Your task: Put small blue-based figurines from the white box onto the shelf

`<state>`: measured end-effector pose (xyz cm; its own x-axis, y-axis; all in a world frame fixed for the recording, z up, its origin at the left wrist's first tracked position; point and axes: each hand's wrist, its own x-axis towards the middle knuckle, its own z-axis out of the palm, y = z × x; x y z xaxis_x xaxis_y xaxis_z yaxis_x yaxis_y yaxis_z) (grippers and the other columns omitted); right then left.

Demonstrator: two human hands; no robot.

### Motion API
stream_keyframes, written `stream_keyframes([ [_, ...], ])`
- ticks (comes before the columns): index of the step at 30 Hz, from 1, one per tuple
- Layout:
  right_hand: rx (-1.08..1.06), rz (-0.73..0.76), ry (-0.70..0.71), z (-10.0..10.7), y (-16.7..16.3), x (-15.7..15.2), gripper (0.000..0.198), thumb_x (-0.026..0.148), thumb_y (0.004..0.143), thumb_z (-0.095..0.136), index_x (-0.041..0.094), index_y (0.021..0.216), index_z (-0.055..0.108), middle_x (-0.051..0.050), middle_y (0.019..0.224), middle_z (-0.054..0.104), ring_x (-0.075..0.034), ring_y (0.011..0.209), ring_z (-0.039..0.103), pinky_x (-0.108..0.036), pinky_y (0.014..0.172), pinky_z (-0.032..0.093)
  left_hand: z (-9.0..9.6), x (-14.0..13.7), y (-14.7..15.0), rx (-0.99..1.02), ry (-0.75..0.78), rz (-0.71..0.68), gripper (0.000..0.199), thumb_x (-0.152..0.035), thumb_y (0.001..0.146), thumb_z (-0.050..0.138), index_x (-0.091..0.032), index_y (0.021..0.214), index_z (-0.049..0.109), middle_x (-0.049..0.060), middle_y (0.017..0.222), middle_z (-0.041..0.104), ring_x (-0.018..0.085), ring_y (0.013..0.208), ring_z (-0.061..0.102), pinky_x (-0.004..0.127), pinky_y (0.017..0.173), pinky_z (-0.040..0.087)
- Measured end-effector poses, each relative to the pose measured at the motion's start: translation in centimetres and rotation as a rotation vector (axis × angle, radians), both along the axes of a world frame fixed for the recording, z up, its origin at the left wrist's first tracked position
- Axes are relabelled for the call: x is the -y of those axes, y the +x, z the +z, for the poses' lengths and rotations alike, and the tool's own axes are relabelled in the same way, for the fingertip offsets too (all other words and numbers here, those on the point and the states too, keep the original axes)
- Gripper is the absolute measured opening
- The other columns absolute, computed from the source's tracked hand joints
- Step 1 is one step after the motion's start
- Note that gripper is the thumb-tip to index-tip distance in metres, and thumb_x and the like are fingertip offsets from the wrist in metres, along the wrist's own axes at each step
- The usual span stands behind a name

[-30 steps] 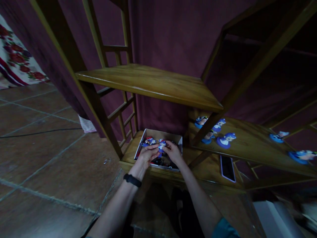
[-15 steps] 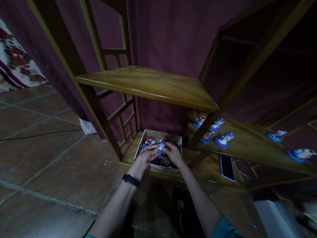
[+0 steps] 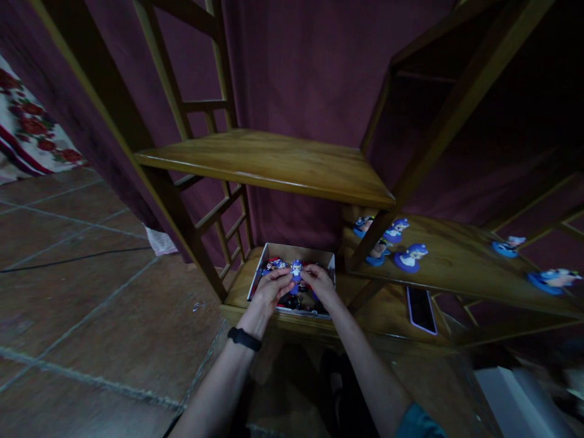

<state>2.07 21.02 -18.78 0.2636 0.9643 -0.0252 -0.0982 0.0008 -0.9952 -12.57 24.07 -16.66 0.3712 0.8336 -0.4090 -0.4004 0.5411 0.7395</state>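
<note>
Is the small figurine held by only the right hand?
No, both the left hand and the right hand hold the figurine over the open box.

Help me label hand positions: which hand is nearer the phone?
Right. The right hand is over the box, left of the phone; the left hand is over the box too, farther left.

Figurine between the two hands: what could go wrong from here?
The left hand and right hand hold the small figurine at their fingertips, so it could slip. If dropped, it might knock against the other figures crowded in the open box beneath.
</note>
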Motion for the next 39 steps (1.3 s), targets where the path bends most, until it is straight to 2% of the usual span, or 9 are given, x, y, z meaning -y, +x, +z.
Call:
stream_keyframes([
  [6,0.032,-0.010,0.008,0.1,-0.2,0.0,0.019,0.037,0.062,0.067,0.020,0.066,0.062,0.003,0.063,0.058,-0.011,0.058,0.054,-0.025,0.061,0.045,0.2,0.3,0.3,-0.022,-0.003,0.088,0.015,-0.001,0.063,0.069,-0.010,0.074,0.065,0.004,0.066,0.067,0.011,0.059,0.064,0.021,0.062,0.055],
  [13,0.074,-0.029,-0.002,0.5,-0.2,0.4,0.017,0.035,0.060,0.069,0.019,0.063,0.064,0.003,0.061,0.059,-0.011,0.057,0.052,-0.025,0.060,0.041,0.0,0.4,0.4,-0.018,-0.063,0.107,0.014,0.003,0.064,0.066,-0.009,0.072,0.065,0.005,0.067,0.067,0.011,0.059,0.064,0.022,0.064,0.055],
  [22,-0.250,-0.100,-0.026,1.6,-1.6,1.2,0.025,0.037,0.059,0.070,0.019,0.076,0.065,0.000,0.081,0.063,-0.014,0.073,0.058,-0.030,0.073,0.048,-0.1,0.2,0.1,0.041,-0.040,0.059,0.014,0.000,0.069,0.062,-0.011,0.077,0.063,0.005,0.068,0.067,0.012,0.061,0.065,0.024,0.064,0.055],
  [25,-0.286,-0.098,-0.022,1.6,-1.7,1.2,0.026,0.035,0.058,0.071,0.020,0.079,0.064,0.000,0.083,0.063,-0.014,0.074,0.058,-0.029,0.073,0.047,0.1,0.3,0.1,0.039,-0.023,0.060,0.017,0.001,0.067,0.063,-0.011,0.079,0.062,0.005,0.069,0.067,0.012,0.062,0.065,0.024,0.065,0.055],
  [29,-0.210,-0.078,-0.023,1.6,-1.6,1.1,0.026,0.034,0.059,0.069,0.020,0.081,0.063,0.000,0.079,0.063,-0.013,0.070,0.057,-0.027,0.068,0.045,-0.1,0.5,0.3,0.010,0.056,0.063,0.026,0.001,0.059,0.069,-0.012,0.081,0.063,0.004,0.070,0.067,0.012,0.065,0.065,0.024,0.068,0.053],
  [34,-0.106,-0.114,-0.020,1.6,-1.8,0.9,0.023,0.032,0.060,0.067,0.020,0.078,0.060,0.002,0.074,0.061,-0.014,0.067,0.054,-0.025,0.064,0.043,-0.6,0.5,0.8,-0.106,0.220,0.110,0.033,-0.006,0.050,0.075,-0.012,0.081,0.063,0.002,0.068,0.067,0.012,0.058,0.061,0.023,0.058,0.049],
  [39,-0.088,-0.108,-0.018,1.7,-2.0,0.7,0.020,0.032,0.062,0.063,0.021,0.078,0.058,0.002,0.076,0.061,-0.014,0.069,0.054,-0.024,0.061,0.041,-1.3,0.1,1.5,-0.192,0.373,0.145,0.032,-0.011,0.048,0.076,-0.014,0.077,0.062,-0.003,0.054,0.060,0.009,0.047,0.053,0.021,0.050,0.044],
])
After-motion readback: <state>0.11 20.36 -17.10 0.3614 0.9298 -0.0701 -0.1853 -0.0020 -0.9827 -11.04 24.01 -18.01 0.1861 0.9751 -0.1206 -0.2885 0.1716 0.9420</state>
